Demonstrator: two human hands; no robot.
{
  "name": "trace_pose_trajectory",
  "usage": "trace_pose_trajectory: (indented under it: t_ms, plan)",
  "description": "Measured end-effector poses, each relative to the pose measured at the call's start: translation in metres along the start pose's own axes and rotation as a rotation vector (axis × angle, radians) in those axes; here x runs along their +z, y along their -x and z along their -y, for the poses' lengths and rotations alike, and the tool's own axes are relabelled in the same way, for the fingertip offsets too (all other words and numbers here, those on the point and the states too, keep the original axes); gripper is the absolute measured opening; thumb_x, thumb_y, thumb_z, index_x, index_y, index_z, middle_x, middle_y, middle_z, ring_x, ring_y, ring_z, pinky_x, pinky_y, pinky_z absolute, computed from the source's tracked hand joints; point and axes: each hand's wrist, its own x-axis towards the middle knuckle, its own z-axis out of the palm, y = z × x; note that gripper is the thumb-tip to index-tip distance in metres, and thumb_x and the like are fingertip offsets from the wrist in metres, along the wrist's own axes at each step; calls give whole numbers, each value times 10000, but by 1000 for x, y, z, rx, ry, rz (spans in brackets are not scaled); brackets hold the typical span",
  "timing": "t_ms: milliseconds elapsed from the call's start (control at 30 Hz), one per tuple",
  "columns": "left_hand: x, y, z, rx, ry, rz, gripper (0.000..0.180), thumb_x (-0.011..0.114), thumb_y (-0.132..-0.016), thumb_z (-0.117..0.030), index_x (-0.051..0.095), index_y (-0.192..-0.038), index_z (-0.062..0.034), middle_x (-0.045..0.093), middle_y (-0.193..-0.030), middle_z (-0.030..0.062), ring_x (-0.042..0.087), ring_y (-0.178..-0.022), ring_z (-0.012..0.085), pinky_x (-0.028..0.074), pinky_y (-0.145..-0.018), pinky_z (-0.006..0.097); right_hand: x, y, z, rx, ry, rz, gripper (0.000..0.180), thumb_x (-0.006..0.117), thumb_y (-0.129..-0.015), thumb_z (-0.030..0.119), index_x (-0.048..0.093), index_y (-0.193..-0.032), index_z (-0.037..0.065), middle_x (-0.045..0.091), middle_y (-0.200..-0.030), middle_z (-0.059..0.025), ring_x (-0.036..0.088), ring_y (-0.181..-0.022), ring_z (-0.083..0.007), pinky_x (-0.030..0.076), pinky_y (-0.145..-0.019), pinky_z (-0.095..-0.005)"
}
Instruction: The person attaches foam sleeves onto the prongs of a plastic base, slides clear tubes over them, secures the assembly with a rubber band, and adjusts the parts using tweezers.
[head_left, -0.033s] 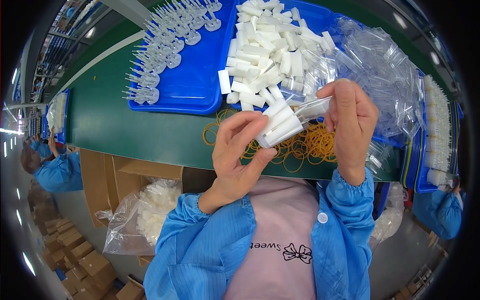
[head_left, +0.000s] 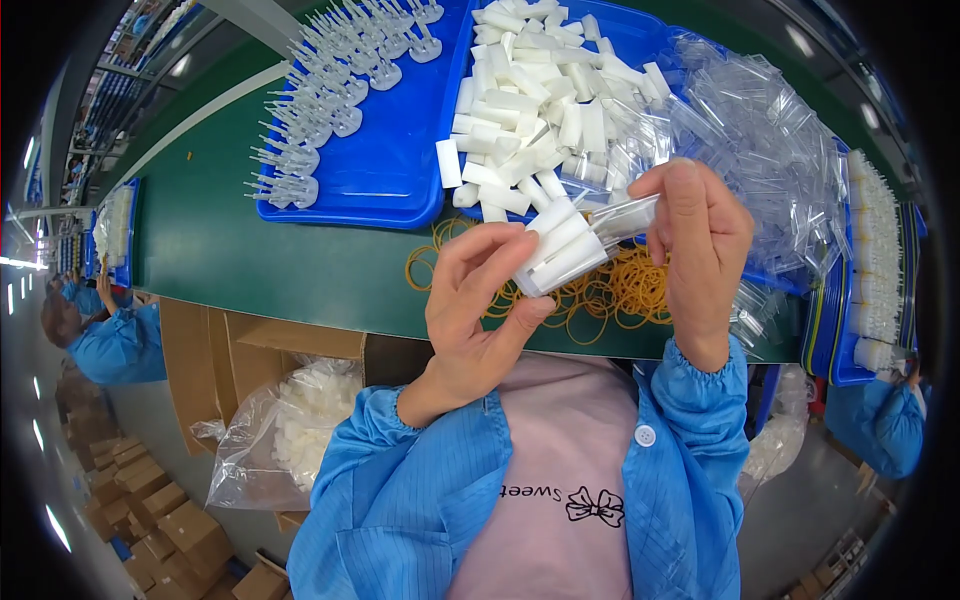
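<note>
Both hands hold a bunch of white sticks (head_left: 560,250) above the green table (head_left: 250,250). The left hand (head_left: 480,310) pinches them at 7 o'clock, and the right hand (head_left: 695,250) holds a clear bag (head_left: 625,215) at 3 o'clock. If the pinch gets loose, the sticks could slide out onto the yellow rubber bands (head_left: 620,290).

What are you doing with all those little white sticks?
A person in a blue coat holds a small bundle of white plastic pieces in the left hand, while the right hand grips a clear plastic sleeve at the bundle's end. Just beyond lie yellow rubber bands on the green table, and blue trays hold more white pieces.
</note>
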Motion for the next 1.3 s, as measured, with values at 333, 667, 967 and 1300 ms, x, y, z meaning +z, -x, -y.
trace_pose_trajectory:
  t_ms: [333,667,967,1300]
  plan:
    - [-4,-8,-16,52,-218,88,445,670,-754,-74,535,-1166,26,485,-1090,152,514,-953,240,443,-789,310,-1,5,10,-95,182,10,255,505,-905,158,631,-750,0,472,-545,26,364,-504,-28,281,-447,-214]
    - [-2,-6,-13,43,-149,64,429,656,-747,-45,546,-1154,31,470,-1069,149,509,-931,228,452,-774,301,-10,5,13,-1,151,75,241,500,-895,133,635,-754,-8,553,-577,-7,431,-524,-32,338,-464,-217]
    - [1,-8,-20,22,-144,147,422,641,-741,-12,553,-1152,19,441,-1081,140,509,-911,212,457,-755,288,-7,10,10,-147,281,22,217,512,-886,118,631,-756,-10,590,-621,-54,511,-529,-76,390,-485,-231]
    - [5,-6,-13,-22,-25,179,367,606,-763,11,565,-1128,11,387,-1109,126,487,-943,210,445,-794,297,-8,8,4,-272,300,-8,308,455,-932,194,616,-753,3,452,-505,22,385,-444,-16,256,-417,-202]
